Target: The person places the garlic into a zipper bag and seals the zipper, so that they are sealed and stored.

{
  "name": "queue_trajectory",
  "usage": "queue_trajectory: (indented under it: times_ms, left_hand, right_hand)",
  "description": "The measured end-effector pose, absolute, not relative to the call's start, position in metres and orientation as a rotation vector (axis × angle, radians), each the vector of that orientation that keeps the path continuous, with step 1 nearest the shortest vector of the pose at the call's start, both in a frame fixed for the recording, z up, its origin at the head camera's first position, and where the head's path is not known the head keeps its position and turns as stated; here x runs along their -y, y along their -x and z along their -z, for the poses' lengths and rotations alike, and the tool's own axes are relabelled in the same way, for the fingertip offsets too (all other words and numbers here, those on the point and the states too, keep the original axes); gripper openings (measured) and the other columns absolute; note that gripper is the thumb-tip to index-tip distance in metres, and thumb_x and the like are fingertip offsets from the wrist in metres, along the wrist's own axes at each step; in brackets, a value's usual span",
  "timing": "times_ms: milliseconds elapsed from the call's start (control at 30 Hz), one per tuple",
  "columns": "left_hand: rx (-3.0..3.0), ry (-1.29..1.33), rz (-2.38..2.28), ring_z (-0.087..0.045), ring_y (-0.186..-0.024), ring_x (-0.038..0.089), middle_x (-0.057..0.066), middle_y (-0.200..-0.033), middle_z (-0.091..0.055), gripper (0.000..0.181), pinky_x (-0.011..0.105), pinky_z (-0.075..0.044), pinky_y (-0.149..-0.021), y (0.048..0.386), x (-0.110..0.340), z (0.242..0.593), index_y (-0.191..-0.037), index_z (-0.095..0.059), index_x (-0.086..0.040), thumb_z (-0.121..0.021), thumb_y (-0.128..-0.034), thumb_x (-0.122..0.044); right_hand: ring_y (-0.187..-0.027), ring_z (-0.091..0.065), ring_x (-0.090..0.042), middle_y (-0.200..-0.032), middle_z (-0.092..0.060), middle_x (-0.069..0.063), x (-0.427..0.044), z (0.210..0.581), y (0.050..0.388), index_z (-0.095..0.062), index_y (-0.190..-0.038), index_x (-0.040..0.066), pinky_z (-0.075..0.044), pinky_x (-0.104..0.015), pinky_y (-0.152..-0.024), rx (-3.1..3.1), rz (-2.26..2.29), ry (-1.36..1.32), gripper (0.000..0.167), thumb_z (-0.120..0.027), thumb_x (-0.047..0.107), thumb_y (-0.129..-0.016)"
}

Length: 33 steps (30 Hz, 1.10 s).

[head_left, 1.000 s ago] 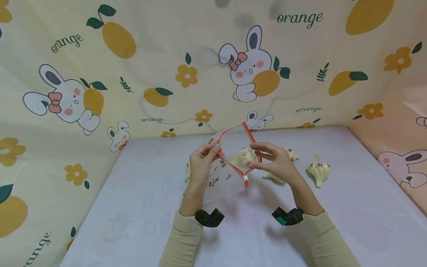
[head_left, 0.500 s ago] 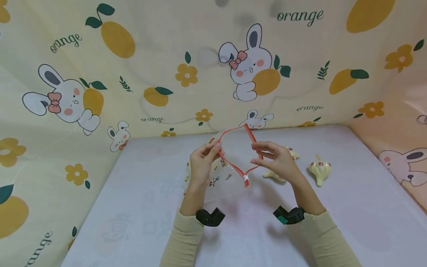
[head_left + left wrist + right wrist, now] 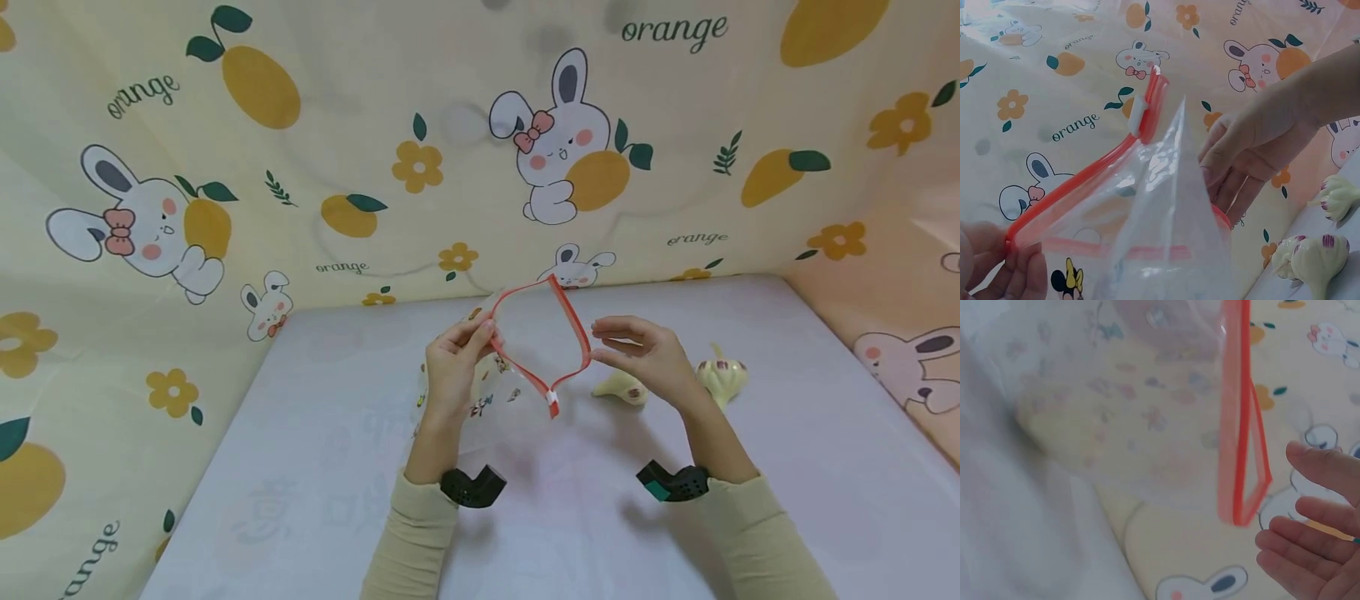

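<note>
A clear zip bag [image 3: 495, 408] with cartoon prints hangs from my left hand [image 3: 453, 367], whose thumb and fingers pinch its red rim. The bag's mouth gapes wide, and a white slider [image 3: 1138, 115] sits near one end of the zip. Through the plastic in the right wrist view, a blurred pale-yellow shape [image 3: 1063, 425] shows at the bag's bottom. My right hand [image 3: 648, 358] is just right of the rim, fingers extended and holding nothing. Below it on the table lies a garlic bulb [image 3: 622, 387]; another garlic bulb [image 3: 722, 379] is further right, partly behind my forearm.
A white-covered table [image 3: 300, 467] carries everything. Behind it rises a yellow curtain [image 3: 450, 167] printed with rabbits and oranges. In the left wrist view, a garlic bulb [image 3: 1319, 262] overlaps one more bulb [image 3: 1284, 256] behind it.
A second ago my right hand held a garlic bulb at the bag's mouth; the bulb then left my fingers and the opening. The right hand has since drawn away to the right.
</note>
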<state>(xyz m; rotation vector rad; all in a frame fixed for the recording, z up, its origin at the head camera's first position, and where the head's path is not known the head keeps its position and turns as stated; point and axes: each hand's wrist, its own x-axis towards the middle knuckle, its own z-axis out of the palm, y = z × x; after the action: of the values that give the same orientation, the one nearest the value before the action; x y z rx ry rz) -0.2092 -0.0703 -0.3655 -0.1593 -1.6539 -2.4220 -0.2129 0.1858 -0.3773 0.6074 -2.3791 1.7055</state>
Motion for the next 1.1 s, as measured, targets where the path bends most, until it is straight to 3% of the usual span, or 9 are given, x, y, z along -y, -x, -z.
queue_trajectory:
  times_ms: [633,933,1100]
  left_hand:
    - [1.675,0.15,2.42,-0.066,-0.065,0.002,-0.01,-0.069,-0.069,0.028,0.017,-0.059,-0.069,0.21,0.068,0.368,-0.112,-0.061,0.019,-0.061,-0.0909,0.001]
    - [1.704,0.153,2.402,-0.066,-0.066,0.002,-0.01,-0.07,-0.07,0.028,0.016,-0.059,-0.07,0.209,0.068,0.366,-0.112,-0.062,0.017,-0.062,-0.0911,-0.001]
    - [1.688,0.168,2.421,-0.066,-0.065,0.003,-0.009,-0.069,-0.07,0.027,0.017,-0.059,-0.069,0.208,0.067,0.367,-0.112,-0.061,0.018,-0.061,-0.0907,0.001]
  right_hand:
    - [-0.094,-0.06,0.016,-0.1,-0.06,0.03,-0.24,0.391,0.213,-0.058,-0.122,-0.007,-0.048,0.001,-0.08,2.468,-1.504,-0.424,0.042,-0.072,0.01,-0.085]
    - [-0.092,-0.056,0.021,-0.103,-0.057,0.025,-0.253,0.396,0.216,-0.057,-0.125,-0.003,-0.047,0.002,-0.079,2.566,-1.419,-0.356,0.045,-0.071,0.018,-0.087]
    - [-0.093,-0.055,0.022,-0.107,-0.062,0.015,-0.262,0.399,0.217,-0.057,-0.124,-0.004,-0.046,0.003,-0.079,2.57,-1.376,-0.353,0.045,-0.071,0.018,-0.087]
